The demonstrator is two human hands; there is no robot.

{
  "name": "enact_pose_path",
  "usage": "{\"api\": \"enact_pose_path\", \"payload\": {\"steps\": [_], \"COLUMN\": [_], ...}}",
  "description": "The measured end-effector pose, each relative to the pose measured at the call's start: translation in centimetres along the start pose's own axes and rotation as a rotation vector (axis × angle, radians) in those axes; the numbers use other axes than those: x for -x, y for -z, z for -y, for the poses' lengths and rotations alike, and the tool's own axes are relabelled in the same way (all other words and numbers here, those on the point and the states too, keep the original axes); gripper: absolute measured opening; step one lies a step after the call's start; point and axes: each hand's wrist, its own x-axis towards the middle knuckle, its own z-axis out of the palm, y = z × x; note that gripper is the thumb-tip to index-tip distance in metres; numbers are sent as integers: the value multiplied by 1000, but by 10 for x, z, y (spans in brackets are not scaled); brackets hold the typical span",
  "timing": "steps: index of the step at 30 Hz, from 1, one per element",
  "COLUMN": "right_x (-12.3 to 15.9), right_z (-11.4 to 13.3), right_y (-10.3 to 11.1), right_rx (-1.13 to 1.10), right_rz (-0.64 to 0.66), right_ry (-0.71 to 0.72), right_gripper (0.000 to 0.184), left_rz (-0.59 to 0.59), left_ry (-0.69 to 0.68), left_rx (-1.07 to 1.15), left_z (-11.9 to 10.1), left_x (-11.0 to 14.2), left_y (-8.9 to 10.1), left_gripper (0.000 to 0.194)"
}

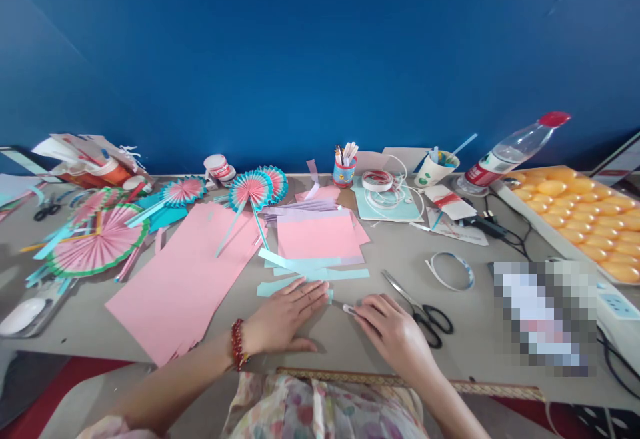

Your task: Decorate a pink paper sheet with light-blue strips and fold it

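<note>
1. Spotted, pale fabric of the person's clothing fills the bottom centre of the frame, just below a gold-patterned strip along the near edge of the surface.
2. From where I stand, the left hand lies flat and unclenched at the centre, fingertips over the pale blue paper strips; a red beaded bracelet circles its wrist.
3. Right of it, the right hand has its fingers curled around a small white-tipped tool, most of which is hidden, pointing towards the strips.
4. Black-handled scissors lie just beyond the right hand, blades slightly parted; a coiled band sits farther right.
5. Above the strips I see pink paper, and left of centre a large pink sheet.
6. Pleated paper fans in pink and blue stand out at centre-left, with a green-edged pink fan at far left.
7. Upper right, a red-capped bottle leans beside an orange, bumpy panel.
</note>
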Motion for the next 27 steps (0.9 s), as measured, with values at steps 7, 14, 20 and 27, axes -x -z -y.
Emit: {"api": "enact_pose_path", "payload": {"steps": [7, 14, 20, 27], "right_x": [-3, -2, -2, 0], "right_z": [-1, 0, -1, 3], "right_y": [2, 2, -1, 3], "right_rx": [27, 5, -29, -15], "right_rz": [59, 74, 70, 20], "right_ry": [10, 35, 26, 30], "right_gripper": [21, 22, 21, 23], "left_rz": [14, 43, 27, 39], "left_ry": [-7, -7, -14, -3], "left_rx": [10, 23, 34, 49], "left_z": [0, 2, 2, 1], "left_x": [1, 1, 1, 0], "left_y": [0, -3, -3, -1], "left_gripper": [88, 87, 87, 87]}}
